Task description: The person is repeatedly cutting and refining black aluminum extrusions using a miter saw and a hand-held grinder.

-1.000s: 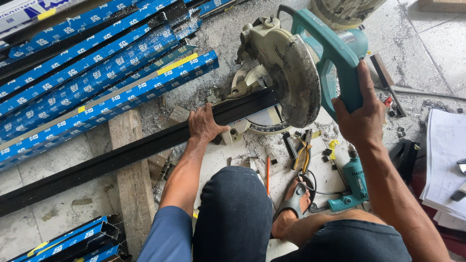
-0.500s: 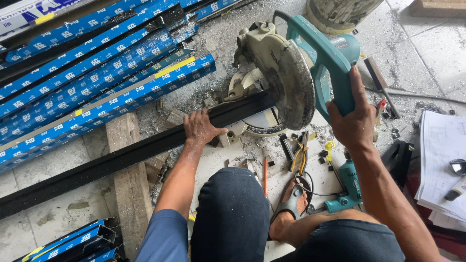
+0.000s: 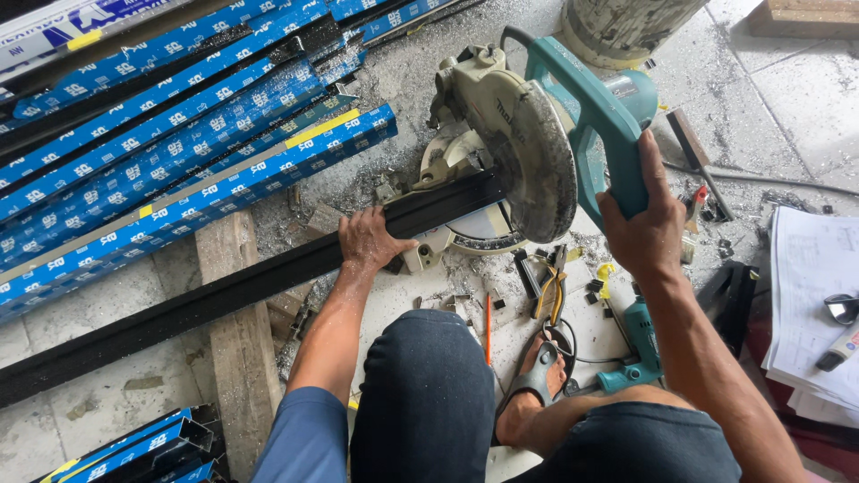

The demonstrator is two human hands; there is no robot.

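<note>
**Black profile held at the mitre saw**

My left hand (image 3: 371,240) presses flat on the black profile (image 3: 233,291), pinning it across the saw base. My right hand (image 3: 646,234) is clenched round the teal saw handle (image 3: 598,134). Blue-wrapped profiles (image 3: 170,134) with repeated white marks and yellow tape patches lie stacked upper left.

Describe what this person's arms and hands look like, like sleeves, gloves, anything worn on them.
Both hands are bare: no gloves on the left hand or the right hand, and no watch, ring or wristband shows. The forearms are uncovered too. On the left arm a blue short sleeve ends near the elbow. The right arm shows no sleeve within the picture.
</note>
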